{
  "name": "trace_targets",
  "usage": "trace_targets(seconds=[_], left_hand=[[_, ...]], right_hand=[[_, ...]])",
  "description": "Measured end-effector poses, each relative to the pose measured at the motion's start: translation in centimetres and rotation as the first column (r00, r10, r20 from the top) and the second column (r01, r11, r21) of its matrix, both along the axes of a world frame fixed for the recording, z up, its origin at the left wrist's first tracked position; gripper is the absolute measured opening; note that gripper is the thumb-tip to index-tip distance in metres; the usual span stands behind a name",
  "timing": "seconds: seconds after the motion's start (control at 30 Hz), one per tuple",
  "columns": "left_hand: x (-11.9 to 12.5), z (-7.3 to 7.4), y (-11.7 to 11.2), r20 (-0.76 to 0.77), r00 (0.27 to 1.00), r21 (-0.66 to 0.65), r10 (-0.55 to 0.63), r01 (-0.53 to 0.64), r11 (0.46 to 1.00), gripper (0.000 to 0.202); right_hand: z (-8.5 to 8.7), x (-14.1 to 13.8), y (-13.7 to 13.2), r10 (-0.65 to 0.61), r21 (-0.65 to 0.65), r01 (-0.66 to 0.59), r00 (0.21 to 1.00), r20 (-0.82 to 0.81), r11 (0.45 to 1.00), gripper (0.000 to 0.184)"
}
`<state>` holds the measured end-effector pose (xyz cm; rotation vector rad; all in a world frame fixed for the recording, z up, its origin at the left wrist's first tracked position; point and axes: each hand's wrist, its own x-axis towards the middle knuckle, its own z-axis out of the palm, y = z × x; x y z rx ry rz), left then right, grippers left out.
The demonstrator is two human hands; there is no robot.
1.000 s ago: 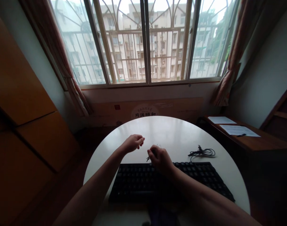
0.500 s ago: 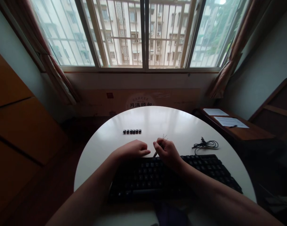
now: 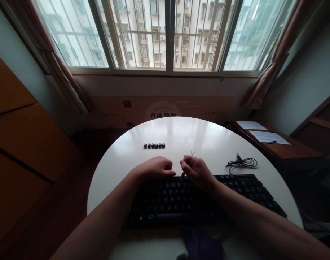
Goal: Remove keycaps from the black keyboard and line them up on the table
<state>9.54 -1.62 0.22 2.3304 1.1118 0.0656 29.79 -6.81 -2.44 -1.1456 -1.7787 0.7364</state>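
Note:
A black keyboard (image 3: 170,198) lies on the round white table, under both forearms. My left hand (image 3: 158,167) rests at its back edge with curled fingers and the thumb pointing right; whatever is inside the fingers is hidden. Just to the right, my right hand (image 3: 197,169) is closed around a keycap puller (image 3: 192,154). Thin wires stick up above the fist, and its dark lower end reaches down to the keyboard's back row. Beyond my left hand, several small black keycaps (image 3: 154,146) stand in a neat row.
A coiled black cable (image 3: 242,162) lies behind the keyboard's right part. The white table (image 3: 113,162) has a curved edge. At the right stands a brown side table (image 3: 294,151) with paper sheets (image 3: 270,137) and a pen. Something dark purple (image 3: 202,245) is at the near edge.
The view has tilted down and shifted slightly, so the scene sits differently. My right hand's puller now shows less of its lower end. Both hands stay at the keyboard's back edge.

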Motion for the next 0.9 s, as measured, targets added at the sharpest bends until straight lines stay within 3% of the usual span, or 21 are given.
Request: trace_targets(seconds=[0.27,0.47,0.8,0.9], left_hand=[[0.1,-0.2,0.1,-0.015,1.000,0.026,-0.001,0.001,1.000,0.033],[0.1,-0.2,0.1,0.004,1.000,0.027,-0.014,0.014,1.000,0.034],[0.5,-0.2,0.0,-0.004,1.000,0.040,0.027,-0.027,0.999,0.032],[0.5,-0.1,-0.1,-0.011,0.999,0.030,0.031,-0.031,0.999,0.035]], right_hand=[[-0.1,0.0,-0.1,0.074,0.005,-0.075,0.995,0.061,0.997,0.031],[-0.5,-0.2,-0.8,0.142,0.157,-0.172,0.972,0.186,0.972,0.028],[-0.4,-0.4,-1.1,-0.003,0.206,-0.003,1.000,0.031,0.979,0.030],[-0.1,-0.4,-1.0,-0.046,0.156,0.064,0.992,-0.117,0.986,0.034]])
